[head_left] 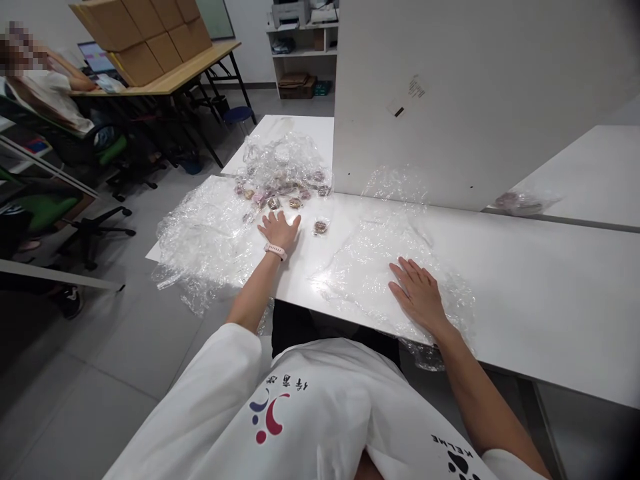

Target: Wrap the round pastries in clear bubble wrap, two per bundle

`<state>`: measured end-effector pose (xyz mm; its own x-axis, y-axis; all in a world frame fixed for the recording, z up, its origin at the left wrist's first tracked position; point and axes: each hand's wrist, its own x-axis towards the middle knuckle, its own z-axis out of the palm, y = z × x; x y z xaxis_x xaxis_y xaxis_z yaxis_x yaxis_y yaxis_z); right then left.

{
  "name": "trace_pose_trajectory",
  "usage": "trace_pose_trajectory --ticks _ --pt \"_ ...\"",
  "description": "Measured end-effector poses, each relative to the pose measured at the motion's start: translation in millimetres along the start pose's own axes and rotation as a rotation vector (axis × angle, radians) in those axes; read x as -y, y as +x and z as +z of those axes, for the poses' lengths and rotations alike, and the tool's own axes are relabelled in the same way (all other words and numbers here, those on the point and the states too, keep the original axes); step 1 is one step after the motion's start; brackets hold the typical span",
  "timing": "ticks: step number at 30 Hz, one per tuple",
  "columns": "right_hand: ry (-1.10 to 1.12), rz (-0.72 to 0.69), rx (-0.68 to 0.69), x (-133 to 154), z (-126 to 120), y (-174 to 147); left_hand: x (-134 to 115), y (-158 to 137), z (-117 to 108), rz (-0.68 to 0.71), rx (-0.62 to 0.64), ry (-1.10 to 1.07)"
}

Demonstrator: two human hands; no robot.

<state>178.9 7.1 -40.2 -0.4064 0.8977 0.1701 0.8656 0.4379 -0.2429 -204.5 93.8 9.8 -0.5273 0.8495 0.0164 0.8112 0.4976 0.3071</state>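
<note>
My left hand reaches over the white table with its fingers spread, just short of several small wrapped brown and pink pieces. One more small wrapped brown piece lies apart, to the right of that hand. My right hand rests palm down, fingers stretched out, on a spread sheet of clear plastic film. The film's near edge hangs over the front of the table. A crumpled heap of clear film lies left of my left hand, and another film pile partly covers the pieces.
A white upright panel stands along the table's back. At far right lies a clear bag with pinkish contents. Left, a person sits at a wooden table bearing cardboard boxes. A blue stool and shelves stand behind.
</note>
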Motion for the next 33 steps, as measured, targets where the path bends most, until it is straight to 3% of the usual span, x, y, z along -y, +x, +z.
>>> trace_pose_trajectory --ticks 5,10,13,15,19,22,25,27,30,33 --pt "0.002 0.004 0.013 -1 1 0 -26 -28 14 0.156 0.103 -0.069" --pt "-0.001 0.001 0.012 0 0 0 -64 -34 21 0.409 0.165 -0.005" --pt "0.009 -0.009 0.018 -1 -1 0 -64 -36 19 0.529 0.146 0.023" --pt "0.011 -0.007 0.014 -1 -1 0 -55 -35 15 0.544 0.122 0.037" --pt "0.017 -0.002 0.011 -1 -1 0 -44 -37 -3 0.426 0.101 -0.043" --pt "0.031 0.003 0.015 0 2 3 -69 -68 -7 0.529 0.091 -0.267" --pt "0.107 0.018 0.004 0 -2 5 -107 -126 11 0.854 0.151 -0.422" --pt "0.238 0.031 -0.02 -2 -13 -1 -126 -164 32 1.015 0.236 -0.355" --pt "0.367 0.159 -0.166 -6 -41 -29 -135 -195 52 1.064 0.28 -0.194" --pt "0.208 0.498 -0.325 -12 -64 -71 -122 -199 48 1.051 0.253 -0.203"
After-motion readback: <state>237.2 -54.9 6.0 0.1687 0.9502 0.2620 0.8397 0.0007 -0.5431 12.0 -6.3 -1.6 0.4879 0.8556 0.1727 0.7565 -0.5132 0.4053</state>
